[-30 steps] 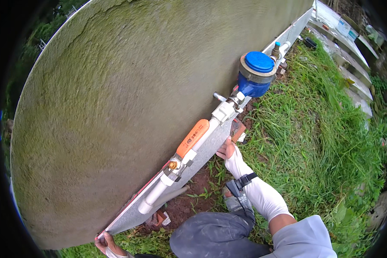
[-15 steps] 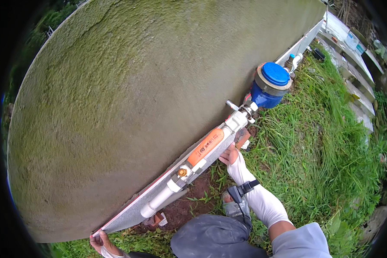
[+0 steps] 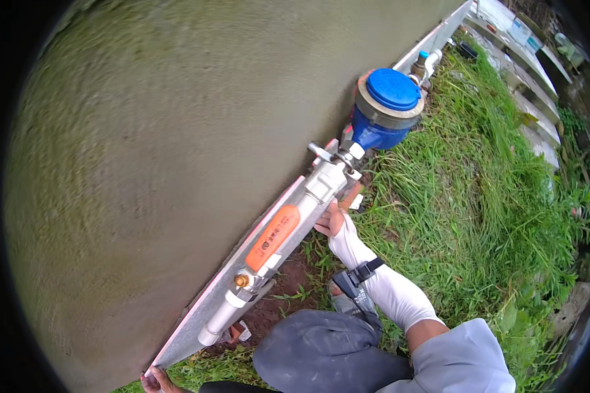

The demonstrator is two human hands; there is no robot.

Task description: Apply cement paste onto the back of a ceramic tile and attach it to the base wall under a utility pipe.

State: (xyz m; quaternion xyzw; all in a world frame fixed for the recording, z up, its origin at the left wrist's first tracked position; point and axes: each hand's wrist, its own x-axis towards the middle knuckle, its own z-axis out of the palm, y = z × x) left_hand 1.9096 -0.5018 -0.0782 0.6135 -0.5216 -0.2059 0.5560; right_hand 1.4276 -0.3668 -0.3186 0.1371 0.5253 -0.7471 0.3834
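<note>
My left hand (image 3: 158, 381) pinches the lower-left end of a long grey board (image 3: 185, 340) with a pink-streaked edge, lying along the concrete wall (image 3: 157, 150). My right hand (image 3: 331, 219), in a white sleeve, holds the board's outer edge beside the pipework, fingers partly hidden. A white pipe (image 3: 219, 324) runs over the board, with a brass fitting (image 3: 241, 280), an orange-handled valve (image 3: 272, 237) and, farther up, a blue lidded water meter (image 3: 387, 108). Broken bricks (image 3: 349, 196) lie just past my right hand.
Grass (image 3: 465, 209) covers the ground at right, with bare soil (image 3: 288, 275) below the pipe. Pale concrete slabs (image 3: 531, 98) and a small black container (image 3: 467, 50) are at upper right. My bent knee (image 3: 301, 354) is close below the pipework.
The view has swung slightly, shifting the pipework left and up from half a second ago. More of the board's pink edge shows above the orange handle; both hands still hold it.
</note>
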